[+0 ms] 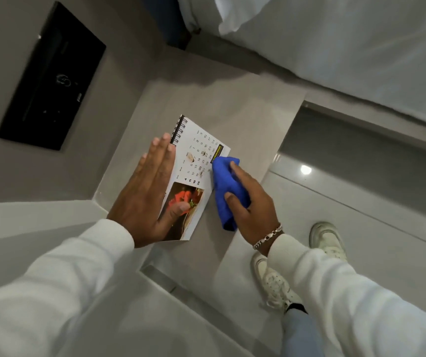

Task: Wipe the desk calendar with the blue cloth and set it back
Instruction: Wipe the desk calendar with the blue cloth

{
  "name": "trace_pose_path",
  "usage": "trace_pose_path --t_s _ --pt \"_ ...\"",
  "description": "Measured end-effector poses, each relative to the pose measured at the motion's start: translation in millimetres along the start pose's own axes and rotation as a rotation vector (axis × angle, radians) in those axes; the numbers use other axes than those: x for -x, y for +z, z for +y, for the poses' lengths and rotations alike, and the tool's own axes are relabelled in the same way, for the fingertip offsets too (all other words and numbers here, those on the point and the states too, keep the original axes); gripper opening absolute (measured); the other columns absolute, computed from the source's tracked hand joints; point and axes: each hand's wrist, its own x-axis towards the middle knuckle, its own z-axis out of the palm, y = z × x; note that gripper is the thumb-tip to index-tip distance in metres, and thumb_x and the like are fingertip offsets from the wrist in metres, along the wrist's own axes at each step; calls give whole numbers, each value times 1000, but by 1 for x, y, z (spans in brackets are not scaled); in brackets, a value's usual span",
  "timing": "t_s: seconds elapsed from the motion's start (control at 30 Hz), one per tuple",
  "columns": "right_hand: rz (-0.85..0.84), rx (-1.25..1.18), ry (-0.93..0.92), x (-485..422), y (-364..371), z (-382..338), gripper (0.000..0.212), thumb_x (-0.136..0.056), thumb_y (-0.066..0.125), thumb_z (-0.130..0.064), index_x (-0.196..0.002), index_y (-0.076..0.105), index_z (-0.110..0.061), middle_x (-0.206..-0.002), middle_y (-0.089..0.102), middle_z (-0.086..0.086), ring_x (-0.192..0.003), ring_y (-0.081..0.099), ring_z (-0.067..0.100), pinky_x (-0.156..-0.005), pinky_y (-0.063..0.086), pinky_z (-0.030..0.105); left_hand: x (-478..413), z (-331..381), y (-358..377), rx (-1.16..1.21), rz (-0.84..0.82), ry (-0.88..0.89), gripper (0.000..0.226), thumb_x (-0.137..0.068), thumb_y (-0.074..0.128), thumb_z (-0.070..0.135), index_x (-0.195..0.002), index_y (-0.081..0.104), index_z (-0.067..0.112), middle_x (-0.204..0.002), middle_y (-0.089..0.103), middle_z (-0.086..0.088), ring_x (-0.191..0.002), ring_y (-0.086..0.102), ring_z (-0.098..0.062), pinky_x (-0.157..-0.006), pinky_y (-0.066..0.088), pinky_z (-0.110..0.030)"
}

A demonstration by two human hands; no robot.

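The desk calendar (198,161), white with a black spiral binding, a date grid and a red-orange photo, is held above the grey bedside shelf (245,112). My left hand (146,197) grips it along its left edge, fingers behind and thumb on the photo. Several small brown smudges show on the date grid. My right hand (251,202) holds the bunched blue cloth (226,191), which touches the calendar's right edge near a yellow-and-black label.
A black panel (52,76) is mounted on the grey wall at the left. A bed with white linen (348,47) runs along the upper right. Glossy floor and my white shoes (276,282) show at the lower right.
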Motion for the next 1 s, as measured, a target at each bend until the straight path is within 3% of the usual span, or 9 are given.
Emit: trace_pose_path --t_s 0.1,0.17,0.33,0.43,0.57,0.7,0.87,1.0 --pt "-26 14 8 0 28 -6 55 -93 52 -15 -143 32 -26 -152 36 4 -138 33 18 -113 25 26 -1 0 1 42 22 12 90 -90 37 59 -155 -5 14 -165 -14 1 -154 -9 -21 -124 -3 -28" --pt "-35 2 16 8 48 -7 55 -92 52 -12 -142 33 -26 -153 34 7 -142 27 18 -112 17 16 -1 1 2 48 31 22 89 -90 36 60 -154 -5 13 -165 -10 -3 -154 -7 -22 -125 -1 -32" --pt "-22 -36 20 32 71 -4 59 -93 50 -14 -138 24 -44 -156 27 1 -141 23 7 -109 13 6 -3 4 0 57 31 35 88 -93 30 61 -154 2 5 -165 -3 -12 -154 -4 -27 -125 3 -43" --pt "44 -16 -18 19 67 -5 58 -92 51 -11 -138 28 -38 -154 30 5 -137 24 7 -103 10 -2 -3 3 1 54 32 42 86 -93 32 58 -154 0 6 -165 -4 -11 -154 -6 -25 -125 3 -44" --pt "153 -1 -9 -16 56 -10 53 -92 51 -12 -141 35 -27 -153 33 8 -139 27 13 -102 10 -1 -3 1 2 52 30 54 85 -93 35 55 -153 1 5 -164 -5 -10 -154 -5 -27 -125 2 -43" --pt "171 -31 21 -16 58 -15 54 -93 51 -13 -140 32 -31 -152 34 8 -140 30 20 -108 19 16 -3 1 2 46 35 33 85 -93 32 57 -153 4 4 -165 -4 -10 -154 -5 -25 -125 0 -39" --pt "24 -5 -39 29 73 -7 53 -96 47 -25 -141 23 -41 -156 25 1 -141 23 10 -105 10 0 -4 1 1 45 15 46 90 -92 29 62 -153 5 2 -165 0 -17 -154 -3 -28 -125 0 -43" --pt "113 10 -49 4 68 -12 51 -96 47 -28 -141 25 -39 -156 27 2 -139 21 5 -104 9 -2 -3 0 0 35 -1 53 92 -91 28 65 -154 1 3 -165 -4 -15 -154 -4 -29 -125 0 -47"
